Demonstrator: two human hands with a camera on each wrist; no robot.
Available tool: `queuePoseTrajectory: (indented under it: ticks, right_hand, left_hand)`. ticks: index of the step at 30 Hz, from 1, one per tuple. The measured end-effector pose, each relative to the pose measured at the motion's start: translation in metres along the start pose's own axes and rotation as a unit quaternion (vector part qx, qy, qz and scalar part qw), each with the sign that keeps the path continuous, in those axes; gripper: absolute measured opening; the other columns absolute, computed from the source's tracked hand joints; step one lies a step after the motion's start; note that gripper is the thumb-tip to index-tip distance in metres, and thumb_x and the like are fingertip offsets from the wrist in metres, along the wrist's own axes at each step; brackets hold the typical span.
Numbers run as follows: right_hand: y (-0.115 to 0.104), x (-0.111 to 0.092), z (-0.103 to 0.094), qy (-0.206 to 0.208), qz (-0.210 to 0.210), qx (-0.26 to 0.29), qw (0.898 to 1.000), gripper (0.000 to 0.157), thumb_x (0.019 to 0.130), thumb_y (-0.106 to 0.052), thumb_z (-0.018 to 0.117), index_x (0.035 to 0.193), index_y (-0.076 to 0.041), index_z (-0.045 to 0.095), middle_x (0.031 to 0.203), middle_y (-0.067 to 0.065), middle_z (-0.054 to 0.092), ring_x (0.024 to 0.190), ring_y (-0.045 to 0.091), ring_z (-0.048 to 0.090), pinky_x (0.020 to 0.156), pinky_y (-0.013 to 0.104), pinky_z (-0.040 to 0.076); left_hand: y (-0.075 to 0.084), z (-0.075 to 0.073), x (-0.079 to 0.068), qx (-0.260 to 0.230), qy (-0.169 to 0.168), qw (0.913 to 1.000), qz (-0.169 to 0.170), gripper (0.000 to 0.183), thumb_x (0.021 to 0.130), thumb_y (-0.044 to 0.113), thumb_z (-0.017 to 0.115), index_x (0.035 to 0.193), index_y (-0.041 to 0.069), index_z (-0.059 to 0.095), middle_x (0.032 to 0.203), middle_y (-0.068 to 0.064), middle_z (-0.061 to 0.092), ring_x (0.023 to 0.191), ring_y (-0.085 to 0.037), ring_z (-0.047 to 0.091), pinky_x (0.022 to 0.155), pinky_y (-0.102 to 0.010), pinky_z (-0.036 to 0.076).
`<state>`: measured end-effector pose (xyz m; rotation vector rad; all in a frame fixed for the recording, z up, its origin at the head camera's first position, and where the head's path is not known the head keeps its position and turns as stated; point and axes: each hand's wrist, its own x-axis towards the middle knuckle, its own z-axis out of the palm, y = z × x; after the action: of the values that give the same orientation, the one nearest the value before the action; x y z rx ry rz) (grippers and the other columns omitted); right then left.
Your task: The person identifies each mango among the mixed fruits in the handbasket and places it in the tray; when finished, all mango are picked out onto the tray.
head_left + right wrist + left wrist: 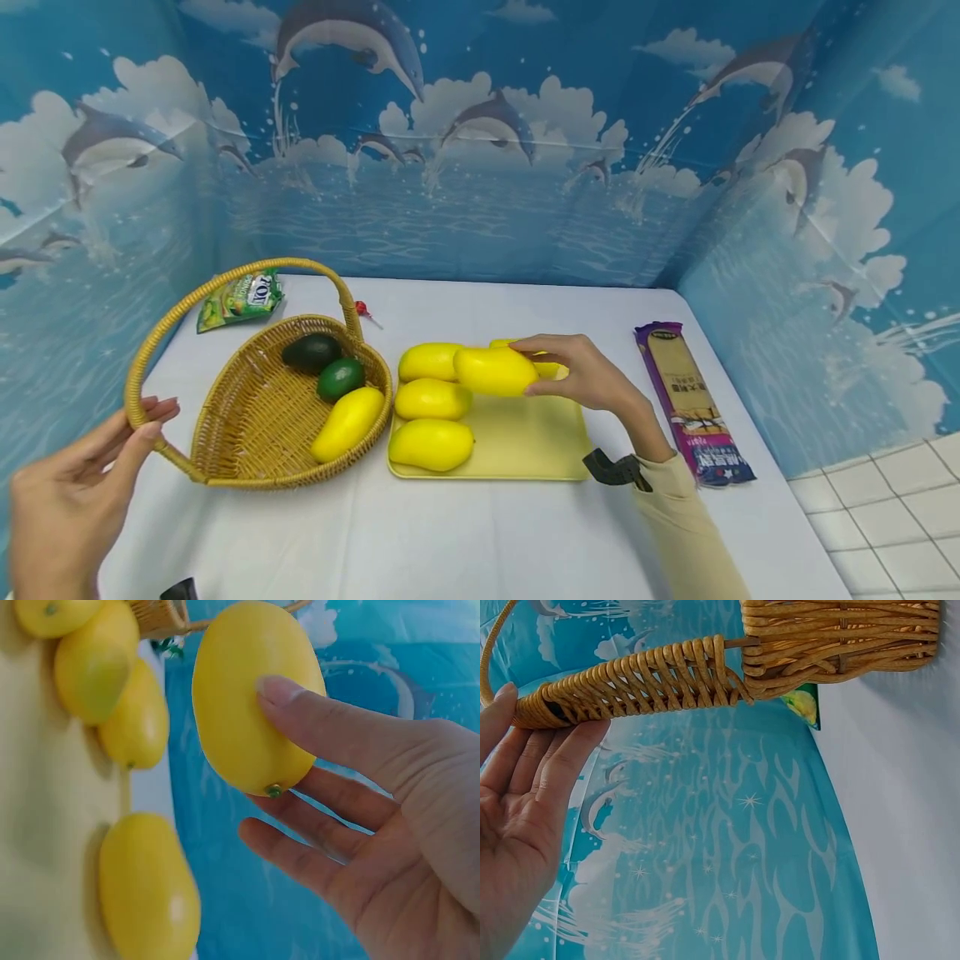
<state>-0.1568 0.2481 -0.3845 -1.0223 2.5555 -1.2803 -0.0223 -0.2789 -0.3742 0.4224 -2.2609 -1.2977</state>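
My left hand (75, 496) pinches the arched handle (161, 329) of a woven wicker basket (258, 425) between thumb and fingers. Two dark green avocados (341, 379) and one yellow mango (352, 423) lie along the basket's right side. Above a pale yellow tray (532, 442), my right hand (588, 372) grips another yellow mango (251, 690), its thumb on one face and fingers behind. Several more mangoes (432, 444) sit on the tray, mostly down its left side. One mango (150, 889) at the back right is partly hidden by my right hand.
A green snack bag (242, 298) lies behind the basket, with a red lollipop (362, 308) beside the handle. On the right is a purple pasta packet (690, 400). Dolphin-print cloth (480, 192) walls the white table (420, 537) at the back and sides.
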Motion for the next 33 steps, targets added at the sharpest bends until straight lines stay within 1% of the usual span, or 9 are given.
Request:
queuePoseTrajectory:
  ticks: [6,9,13,17,21,24,28,33]
  right_hand:
    - [0.024,-0.029,-0.004,0.024,0.042,-0.044,0.998,0.061,0.087,0.000,0.088,0.144,0.002,0.065,0.143,0.020,0.069,0.129,0.040,0.067,0.106,0.057,0.056]
    - [0.035,-0.039,-0.003,0.030,0.045,-0.050,0.997,0.061,0.086,0.003,0.088,0.143,0.004,0.066,0.140,0.022,0.070,0.126,0.043,0.067,0.103,0.059,0.057]
    - [0.047,-0.047,-0.002,0.030,0.049,-0.052,0.997,0.058,0.087,0.004,0.087,0.141,0.007,0.066,0.138,0.025,0.070,0.123,0.044,0.067,0.098,0.057,0.060]
    - [0.055,-0.051,0.000,0.023,0.070,-0.051,0.996,0.058,0.088,0.003,0.087,0.142,0.006,0.066,0.139,0.025,0.069,0.123,0.044,0.067,0.098,0.055,0.061]
    - [0.060,-0.051,0.002,0.012,0.087,-0.041,0.995,0.059,0.089,0.004,0.086,0.143,0.007,0.064,0.142,0.026,0.067,0.126,0.045,0.065,0.101,0.056,0.059]
    - [0.063,-0.051,0.004,0.009,0.089,-0.037,0.995,0.058,0.089,0.004,0.086,0.143,0.008,0.063,0.142,0.027,0.066,0.128,0.046,0.064,0.101,0.056,0.059]
    - [0.065,-0.051,0.007,0.014,0.088,-0.034,0.995,0.057,0.088,0.005,0.086,0.141,0.009,0.065,0.141,0.027,0.066,0.129,0.048,0.063,0.101,0.058,0.058]
    - [0.066,-0.050,0.009,0.023,0.088,-0.038,0.995,0.055,0.088,0.005,0.086,0.139,0.008,0.066,0.139,0.027,0.067,0.126,0.047,0.064,0.101,0.058,0.059]
  left_hand:
    - [0.000,0.000,-0.001,0.005,-0.004,0.9998,-0.019,0.036,0.099,0.013,0.080,0.135,0.013,0.077,0.106,0.020,0.078,0.108,0.010,0.069,0.092,-0.005,0.050]
    - [0.000,-0.001,-0.001,0.003,-0.006,0.9995,-0.029,0.036,0.099,0.014,0.080,0.135,0.013,0.077,0.107,0.019,0.079,0.109,0.010,0.069,0.092,-0.005,0.050]
    - [-0.001,0.000,-0.001,0.002,-0.004,0.9997,-0.022,0.036,0.099,0.012,0.080,0.135,0.012,0.077,0.107,0.019,0.079,0.108,0.010,0.069,0.091,-0.005,0.051]
    - [-0.002,0.000,0.000,0.000,-0.002,0.9999,-0.010,0.035,0.099,0.011,0.080,0.134,0.012,0.077,0.107,0.019,0.078,0.108,0.010,0.070,0.090,-0.005,0.051]
    - [-0.003,0.000,0.001,-0.005,0.000,1.0000,-0.001,0.035,0.099,0.010,0.080,0.134,0.011,0.077,0.107,0.019,0.078,0.108,0.010,0.070,0.091,-0.005,0.051]
    - [-0.003,0.000,0.002,-0.003,0.000,1.0000,-0.002,0.035,0.099,0.011,0.080,0.134,0.012,0.077,0.107,0.019,0.078,0.109,0.010,0.069,0.091,-0.004,0.051]
    - [-0.003,0.000,0.001,-0.002,0.000,0.9999,-0.011,0.036,0.099,0.012,0.081,0.135,0.014,0.077,0.107,0.019,0.079,0.109,0.009,0.070,0.091,-0.005,0.051]
    - [-0.002,0.000,0.001,-0.006,0.000,0.9999,-0.009,0.036,0.099,0.011,0.080,0.135,0.013,0.077,0.108,0.018,0.079,0.110,0.008,0.070,0.092,-0.005,0.051]
